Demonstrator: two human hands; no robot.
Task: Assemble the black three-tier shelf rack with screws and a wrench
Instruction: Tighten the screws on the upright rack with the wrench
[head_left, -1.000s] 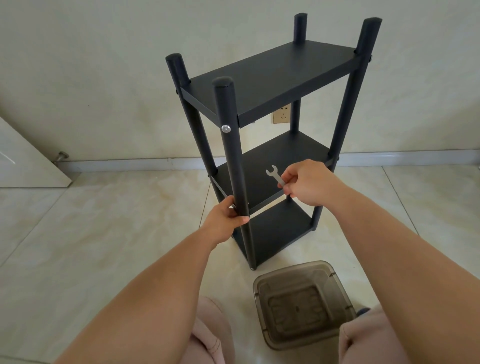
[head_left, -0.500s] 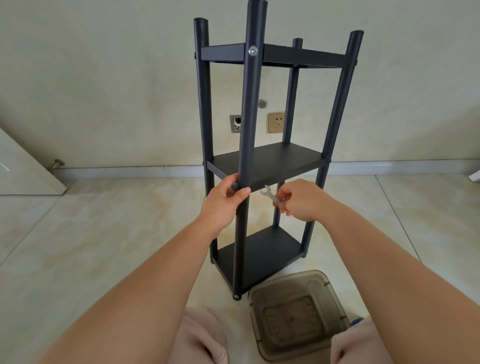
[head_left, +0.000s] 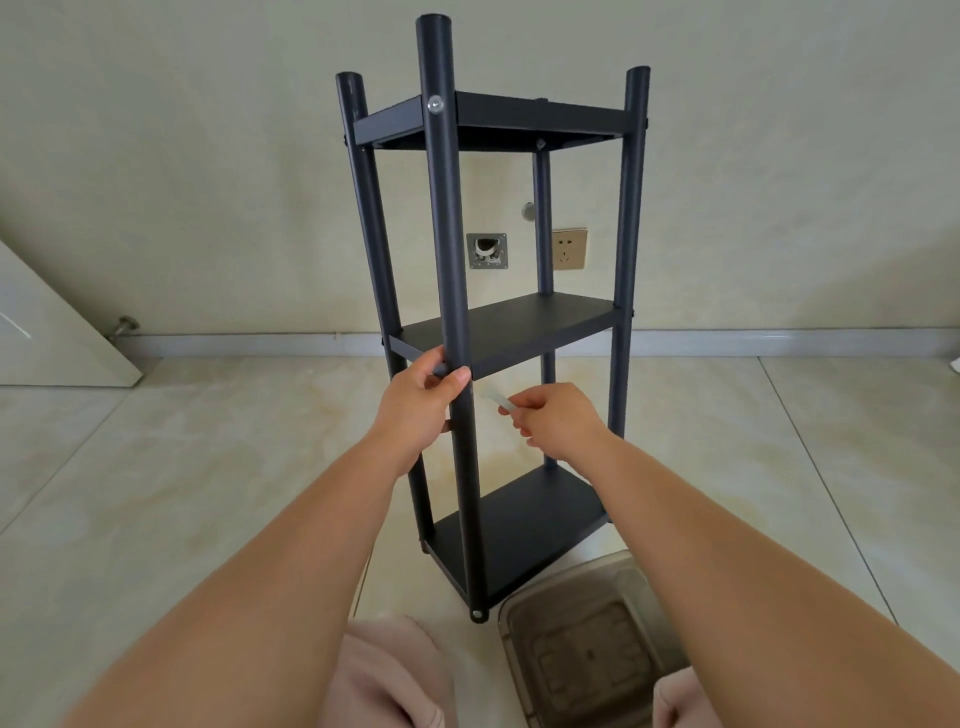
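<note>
A single wide-angle camera, worn on the person's head, is looking forward and slightly down. It is sitting close to the black shelf rack (head_left: 493, 332), which is filling the middle of the frame from top to near the bottom. Both forearms are reaching in from the lower edge. Beyond the rack, the view is facing a pale wall (head_left: 208, 156) and taking in tiled floor (head_left: 156, 467) on both sides.
</note>
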